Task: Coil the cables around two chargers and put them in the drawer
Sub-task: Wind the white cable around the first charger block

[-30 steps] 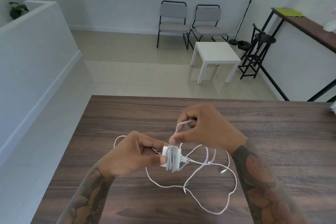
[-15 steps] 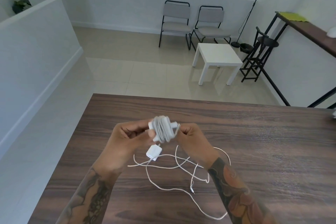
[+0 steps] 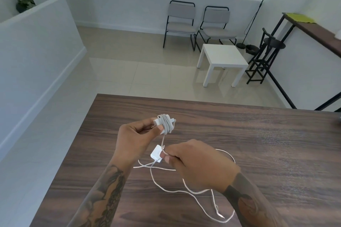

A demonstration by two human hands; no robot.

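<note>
Two chargers: both white, both over the dark wood-grain table [image 3: 258, 134].
First charger [image 3: 162, 123]: raised above the table, its grey-white cable wound round its body in several close turns; a short tail of the cable [image 3: 163, 141] hangs from the coil toward 6 o'clock.
Left hand [image 3: 135, 141]: grasping the first charger, thumb and fingertips clamped on the exposed white end at 9 o'clock of the coil; forearm tattooed.
Right hand [image 3: 198, 164]: fingers curled, thumb and forefinger pinching the hanging tail of cable at its lower end; forearm tattooed.
Second charger [image 3: 156, 155]: lies on the table at 6 o'clock of the first, just beside the right hand's fingertips at their 9 o'clock; whether it touches them cannot be told.
Loose cable [image 3: 201, 201]: uncoiled, spread in open loops on the table from the second charger toward 5 o'clock, passing under the right wrist; a free end lies near the table's near edge.
Drawer: not seen in this view.
Surroundings, 12 to 2 o'clock: two grey chairs [image 3: 199, 24] with black frames against the low wall; small white side table [image 3: 222, 57] just in front of them; black stool [image 3: 265, 55] under a high wooden counter [image 3: 313, 31] at the right wall.
Surroundings, 10 o'clock: potted plant [image 3: 25, 3] behind a white partition.
</note>
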